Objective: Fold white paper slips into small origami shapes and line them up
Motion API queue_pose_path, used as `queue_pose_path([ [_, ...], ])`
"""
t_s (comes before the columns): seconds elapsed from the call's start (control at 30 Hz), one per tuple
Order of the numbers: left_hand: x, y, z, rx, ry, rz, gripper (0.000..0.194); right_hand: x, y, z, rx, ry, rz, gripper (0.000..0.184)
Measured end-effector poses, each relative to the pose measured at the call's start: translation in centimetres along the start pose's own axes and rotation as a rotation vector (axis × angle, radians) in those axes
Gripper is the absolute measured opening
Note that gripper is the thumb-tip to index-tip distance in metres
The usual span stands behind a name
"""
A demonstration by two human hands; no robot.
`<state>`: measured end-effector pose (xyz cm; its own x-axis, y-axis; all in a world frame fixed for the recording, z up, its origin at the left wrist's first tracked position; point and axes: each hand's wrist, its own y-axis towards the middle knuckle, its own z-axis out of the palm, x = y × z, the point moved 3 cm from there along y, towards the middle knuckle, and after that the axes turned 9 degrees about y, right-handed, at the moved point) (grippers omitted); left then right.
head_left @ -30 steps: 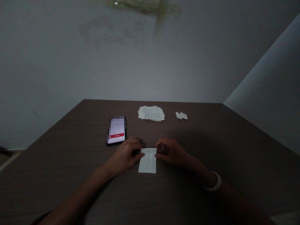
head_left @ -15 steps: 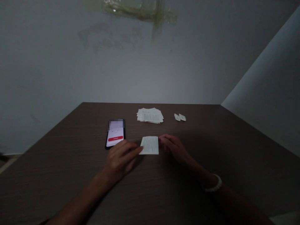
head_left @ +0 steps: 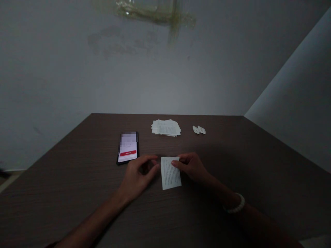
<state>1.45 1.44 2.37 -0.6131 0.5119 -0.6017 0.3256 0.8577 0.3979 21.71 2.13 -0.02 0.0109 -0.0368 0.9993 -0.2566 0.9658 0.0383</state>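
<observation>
Dim grey walls close in behind the dark tabletop; I see my right hand pinching the slip of paper by its right edge, grip narrow on it; my left hand sits just left of the slip, fingers loosely curled, holding nothing; phone lies beyond-left of the slip, paper stack and two scraps well beyond it; bare wood runs right of the slip to the edge.

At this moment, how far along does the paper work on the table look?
Two small folded pieces lie at the far side of the table, so those look finished. One printed slip is in hand: the right hand pinches its edge, the left hand is open just beside it. A stack of slips by the phone probably remains.
</observation>
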Motion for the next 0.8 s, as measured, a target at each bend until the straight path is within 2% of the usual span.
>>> queue_pose_path([
  [0.07,0.16,0.15,0.36,0.041,-0.108,-0.112,0.022,0.19,-0.11,0.2,0.026,-0.056,-0.027,0.025],
  [0.13,0.22,0.14,0.71,0.053,-0.181,-0.152,0.024,0.29,-0.21,0.34,0.044,-0.113,-0.051,0.024],
  [0.43,0.3,-0.04,1.07,0.044,-0.183,-0.147,0.018,0.81,-0.46,0.6,0.079,-0.202,-0.065,0.022],
  [0.8,0.27,0.05,1.08,0.105,-0.198,-0.177,0.019,0.45,-0.56,0.69,0.084,-0.228,-0.108,0.024],
])
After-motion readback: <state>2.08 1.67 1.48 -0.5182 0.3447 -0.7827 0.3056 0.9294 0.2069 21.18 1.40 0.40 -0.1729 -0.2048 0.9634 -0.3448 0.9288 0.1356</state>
